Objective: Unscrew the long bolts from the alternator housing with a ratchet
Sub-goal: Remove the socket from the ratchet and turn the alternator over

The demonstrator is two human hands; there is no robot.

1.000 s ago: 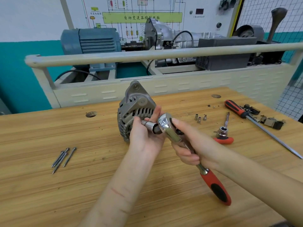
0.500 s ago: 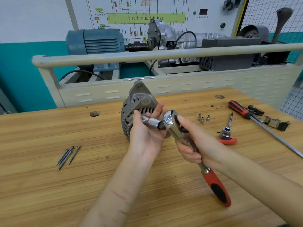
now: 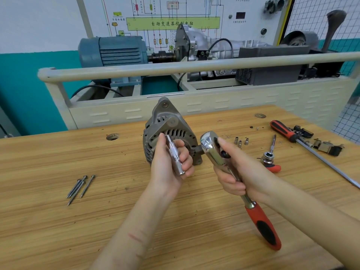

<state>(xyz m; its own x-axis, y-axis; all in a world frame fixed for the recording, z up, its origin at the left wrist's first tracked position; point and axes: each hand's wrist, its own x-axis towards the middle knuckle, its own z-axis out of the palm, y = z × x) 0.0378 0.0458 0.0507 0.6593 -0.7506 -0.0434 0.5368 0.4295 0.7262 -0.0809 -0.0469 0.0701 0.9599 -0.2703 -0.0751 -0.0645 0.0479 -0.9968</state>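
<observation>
Bolts are lying loose on the bench's left, well apart from the alternator standing mid-bench. Left hand is grasping a socket; right hand is gripping the ratchet.

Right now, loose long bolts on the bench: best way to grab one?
Pinch the rightmost long bolt mid-shank, coming from above. It lies flat, slightly apart from the other bolts, which bunch together, so fingers fit either side of it.
</observation>
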